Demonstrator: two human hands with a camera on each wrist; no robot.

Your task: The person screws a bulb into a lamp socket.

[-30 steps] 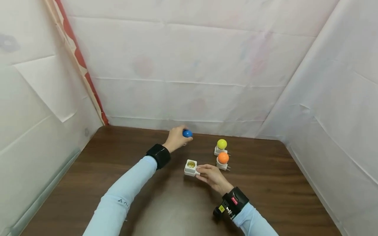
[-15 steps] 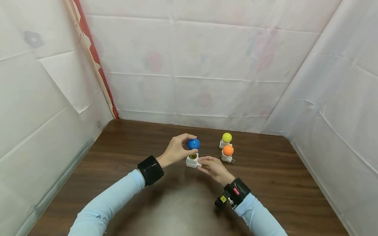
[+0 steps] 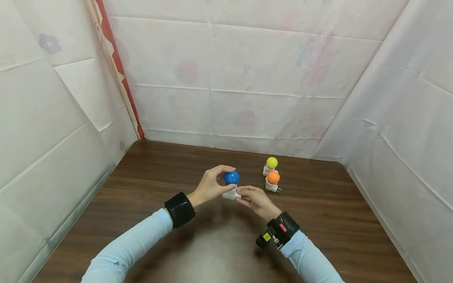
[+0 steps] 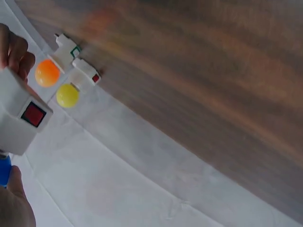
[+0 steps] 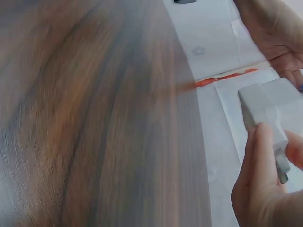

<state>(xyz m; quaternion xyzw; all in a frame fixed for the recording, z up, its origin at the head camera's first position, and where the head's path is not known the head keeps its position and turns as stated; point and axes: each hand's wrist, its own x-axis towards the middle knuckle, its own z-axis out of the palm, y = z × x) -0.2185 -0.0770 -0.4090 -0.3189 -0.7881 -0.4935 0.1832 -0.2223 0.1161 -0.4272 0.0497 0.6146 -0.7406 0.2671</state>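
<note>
My left hand (image 3: 209,186) pinches a blue bulb (image 3: 231,177) between thumb and fingers, right above a white plug-in lamp socket (image 3: 231,194). The bulb's base meets the socket's mouth; how deep it sits is hidden. By its plug end, the socket is gripped in my right hand (image 3: 257,202). In the left wrist view the socket (image 4: 21,113) shows a red switch, with a sliver of the blue bulb (image 4: 4,169) below it. The right wrist view has the socket (image 5: 270,104) between the right thumb and fingers, held up off the table.
To the right, an orange bulb (image 3: 273,177) and a yellow bulb (image 3: 271,162) each stand in a white socket on the brown wooden table (image 3: 329,220). White cloth (image 3: 226,82) hangs behind the table and along both sides.
The left hand has brought the blue bulb from the back of the table to the socket and lowered it onto the mouth. The right hand keeps its hold on the socket.
</note>
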